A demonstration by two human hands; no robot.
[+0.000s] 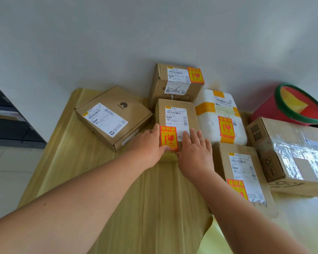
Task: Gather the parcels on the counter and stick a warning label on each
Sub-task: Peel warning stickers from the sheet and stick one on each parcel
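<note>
Pressing label (169, 138) at parcel (175, 114) near edge, left hand (151, 143)

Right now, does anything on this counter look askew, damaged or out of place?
Nothing looks spilled or damaged. The flat box at left lies turned at an angle to the middle box beside it and shows no red warning label; the big taped box at right shows none either.
</note>
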